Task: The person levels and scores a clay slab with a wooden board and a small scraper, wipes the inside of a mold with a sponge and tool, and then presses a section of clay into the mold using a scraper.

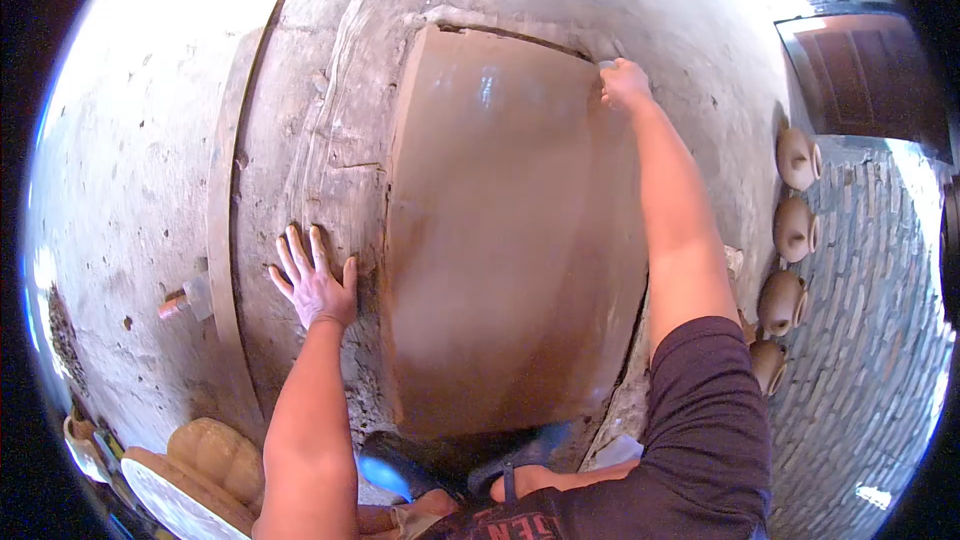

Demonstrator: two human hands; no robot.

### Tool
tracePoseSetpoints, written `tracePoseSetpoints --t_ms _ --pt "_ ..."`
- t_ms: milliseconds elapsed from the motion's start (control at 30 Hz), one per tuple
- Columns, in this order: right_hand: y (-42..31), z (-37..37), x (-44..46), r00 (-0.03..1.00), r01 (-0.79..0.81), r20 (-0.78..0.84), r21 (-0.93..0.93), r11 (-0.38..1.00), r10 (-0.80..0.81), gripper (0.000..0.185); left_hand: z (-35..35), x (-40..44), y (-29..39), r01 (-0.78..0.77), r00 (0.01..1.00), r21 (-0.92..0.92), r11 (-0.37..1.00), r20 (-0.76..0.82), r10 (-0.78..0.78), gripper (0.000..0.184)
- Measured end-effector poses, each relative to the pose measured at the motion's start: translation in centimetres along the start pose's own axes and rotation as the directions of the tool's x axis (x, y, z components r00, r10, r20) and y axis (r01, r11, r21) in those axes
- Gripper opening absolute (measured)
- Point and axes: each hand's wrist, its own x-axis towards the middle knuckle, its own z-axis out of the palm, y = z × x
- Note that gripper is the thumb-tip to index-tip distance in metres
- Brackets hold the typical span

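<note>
A large smooth slab of wet brown clay [510, 230] lies on the floor in front of me, its surface shiny near the far end. My right hand [626, 87] is closed at the slab's far right corner. A small pale edge shows at its fingers, but what it belongs to is mostly hidden. Left of the slab, my left hand [320, 287] rests flat on the floor, fingers spread and palm down, holding nothing. Clay smears mark its fingertips.
A long flat wooden strip [222, 190] lies on the floor to the left. Several round clay pots [797, 230] line the right side by the brick paving [860, 320]. Round boards [180, 500] sit at lower left, near a small clear object [197, 297]. My feet are at the slab's near edge.
</note>
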Motion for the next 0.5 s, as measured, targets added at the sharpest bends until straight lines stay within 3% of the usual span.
tracePoseSetpoints --t_ms 133,200,267,500 --pt "7.5 2.4 5.0 0.971 0.239 0.086 -0.287 0.928 -0.223 0.039 -0.3 -0.1 0.0 0.0 1.0 -0.012 1.0 0.012 0.001 0.086" --pt "6.4 1.8 3.0 0.978 0.209 0.068 -0.237 0.949 -0.199 0.033 -0.6 -0.1 0.0 0.001 1.0 -0.02 1.0 0.021 0.0 0.085" --pt "2.3 0.8 -5.0 1.0 0.006 -0.008 -0.07 0.998 -0.006 0.025 -0.7 -0.1 -0.1 -0.005 1.0 -0.032 0.999 0.021 0.006 0.085" --pt "4.1 1.8 -13.1 0.996 -0.084 0.022 0.052 0.995 0.083 0.027 -0.7 -0.1 -0.4 -0.028 0.999 -0.083 0.996 -0.022 0.026 0.083"
